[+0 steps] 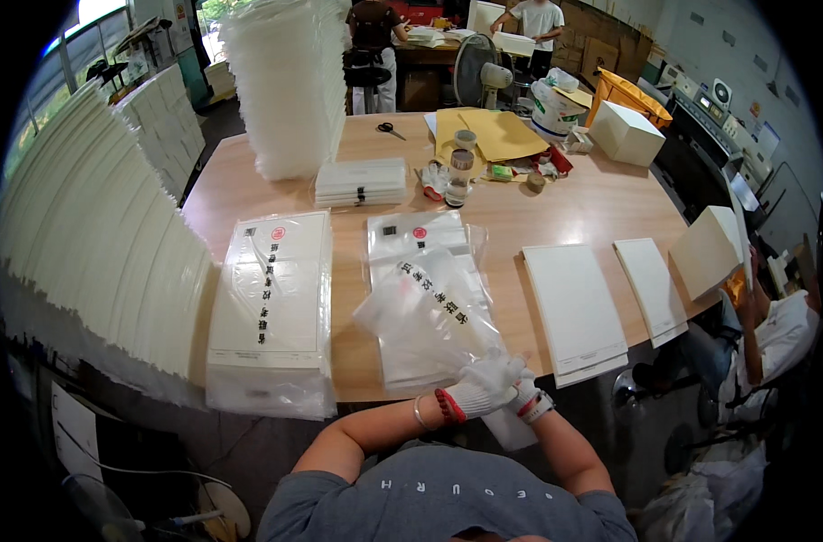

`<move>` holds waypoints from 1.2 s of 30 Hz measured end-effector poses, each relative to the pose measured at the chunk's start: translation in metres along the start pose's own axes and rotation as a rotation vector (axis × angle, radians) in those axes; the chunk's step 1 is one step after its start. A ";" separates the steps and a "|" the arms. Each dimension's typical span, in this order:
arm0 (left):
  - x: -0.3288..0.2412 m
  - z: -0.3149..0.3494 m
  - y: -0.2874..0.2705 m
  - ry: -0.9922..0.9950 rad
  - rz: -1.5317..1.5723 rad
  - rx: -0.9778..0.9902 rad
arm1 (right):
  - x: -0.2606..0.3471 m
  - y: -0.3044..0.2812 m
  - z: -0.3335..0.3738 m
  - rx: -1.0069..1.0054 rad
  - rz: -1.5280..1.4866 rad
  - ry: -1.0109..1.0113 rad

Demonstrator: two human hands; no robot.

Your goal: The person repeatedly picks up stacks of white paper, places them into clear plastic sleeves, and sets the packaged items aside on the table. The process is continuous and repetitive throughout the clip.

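Note:
Both my hands wear white knitted gloves and meet at the table's front edge. My left hand [484,387] is closed on the near end of a clear plastic bag [439,303] with dark printing. Against it, my right hand [525,394] also grips the bag's end, its fingers partly hidden. Part of the plastic hangs below the hands, over the edge. Beneath the bag lies a stack of printed plastic bags [395,348]. To the left is a neat pile of bagged white sheets [271,298]. Two flat stacks of white paper, one wide [574,312] and one narrow [651,289], lie to the right.
Tall stacks of packed white material rise at the left [95,253] and back left [285,86]. Behind the bags stand a bundle of flat packs [361,182], a clear bottle [458,179], scissors [390,131] and yellow envelopes [502,134]. White paper blocks [626,134] sit right. Other people work nearby.

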State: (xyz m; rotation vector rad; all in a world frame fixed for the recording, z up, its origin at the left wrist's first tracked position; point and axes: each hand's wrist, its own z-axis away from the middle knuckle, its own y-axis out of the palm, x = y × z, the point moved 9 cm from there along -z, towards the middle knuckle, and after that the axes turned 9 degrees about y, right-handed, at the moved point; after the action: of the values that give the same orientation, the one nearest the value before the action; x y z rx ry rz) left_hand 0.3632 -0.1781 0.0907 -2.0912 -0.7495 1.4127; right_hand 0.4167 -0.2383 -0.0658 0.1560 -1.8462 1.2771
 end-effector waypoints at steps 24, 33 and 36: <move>0.204 0.153 -0.038 -0.733 0.009 -0.522 | -0.031 -0.018 -0.042 0.005 0.364 0.346; 0.118 0.172 -0.038 -0.766 -0.059 -0.334 | -0.006 -0.014 0.018 0.260 0.401 0.500; 0.114 0.225 -0.001 -0.839 0.058 -0.244 | 0.038 -0.025 0.071 0.223 0.436 0.337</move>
State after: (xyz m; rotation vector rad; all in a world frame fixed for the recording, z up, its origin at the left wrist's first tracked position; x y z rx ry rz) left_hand 0.1877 -0.0761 -0.0587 -1.6309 -1.2215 2.3633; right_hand 0.3657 -0.2947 -0.0288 -0.3436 -1.4883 1.6913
